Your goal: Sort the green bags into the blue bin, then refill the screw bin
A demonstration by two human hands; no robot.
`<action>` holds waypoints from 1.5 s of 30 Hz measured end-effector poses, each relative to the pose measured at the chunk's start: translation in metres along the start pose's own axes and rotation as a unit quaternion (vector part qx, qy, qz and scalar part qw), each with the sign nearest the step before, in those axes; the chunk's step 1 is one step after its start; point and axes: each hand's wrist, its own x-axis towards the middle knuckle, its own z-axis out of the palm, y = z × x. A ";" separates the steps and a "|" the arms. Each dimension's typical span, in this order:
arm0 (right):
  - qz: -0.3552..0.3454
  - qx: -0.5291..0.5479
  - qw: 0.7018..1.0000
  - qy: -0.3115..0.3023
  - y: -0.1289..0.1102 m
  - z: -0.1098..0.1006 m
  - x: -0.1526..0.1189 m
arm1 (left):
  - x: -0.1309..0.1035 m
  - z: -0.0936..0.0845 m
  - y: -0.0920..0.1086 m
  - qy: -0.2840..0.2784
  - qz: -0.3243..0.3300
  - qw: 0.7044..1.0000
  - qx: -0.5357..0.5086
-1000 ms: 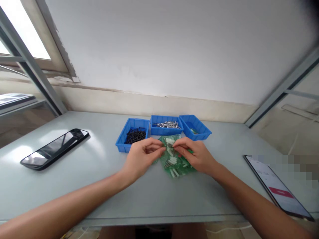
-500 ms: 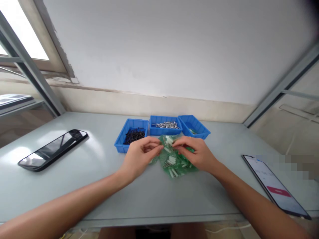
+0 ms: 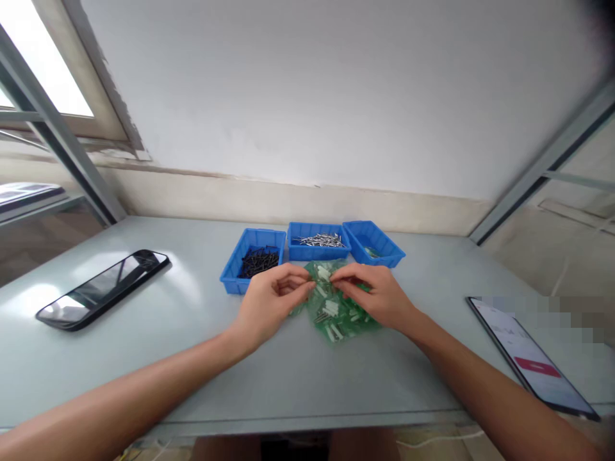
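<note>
The left hand [image 3: 273, 299] and right hand [image 3: 377, 294] pinch the green bag [image 3: 336, 320]. Three blue bins [image 3: 319, 253] stand behind.

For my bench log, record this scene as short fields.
left hand: fingertips at the left side of the green bag
right hand: fingertips at the green bag
bag contents: white and metal pieces
left blue bin: black fasteners
middle blue bin: silver fasteners
right blue bin: small contents, unclear
phone: right side, screen lit
</note>
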 end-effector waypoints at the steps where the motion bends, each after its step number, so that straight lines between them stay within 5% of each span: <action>1: -0.004 -0.002 1.000 -0.001 0.000 0.000 0.000 | 0.000 0.000 -0.001 -0.003 0.000 1.000 0.001; 6: 0.002 -0.017 1.000 0.021 0.009 -0.005 0.003 | 0.003 0.000 -0.006 -0.016 0.027 0.999 0.021; 11: 0.094 -0.066 0.987 0.116 0.033 -0.025 0.008 | 0.002 -0.003 -0.007 -0.069 0.096 0.981 0.155; 15: 0.142 -0.172 0.959 0.175 0.058 -0.046 0.009 | -0.003 -0.005 -0.009 -0.241 0.229 0.881 0.336; 18: 0.168 -0.227 0.946 0.160 0.077 -0.056 0.008 | -0.005 -0.005 -0.012 -0.306 0.272 0.815 0.410; 25: 0.166 -0.239 0.944 0.157 0.098 -0.055 0.004 | -0.002 -0.006 -0.017 -0.303 0.277 0.789 0.458; 39: -0.001 -0.208 0.975 0.075 0.048 -0.017 0.005 | -0.006 -0.004 -0.011 -0.294 0.361 0.711 0.527; 42: -0.018 -0.197 0.978 0.059 0.044 -0.017 0.004 | -0.004 -0.007 -0.012 -0.280 0.359 0.721 0.522; 45: -0.028 -0.179 0.982 0.049 0.036 -0.018 0.004 | -0.002 -0.008 -0.012 -0.217 0.341 0.783 0.472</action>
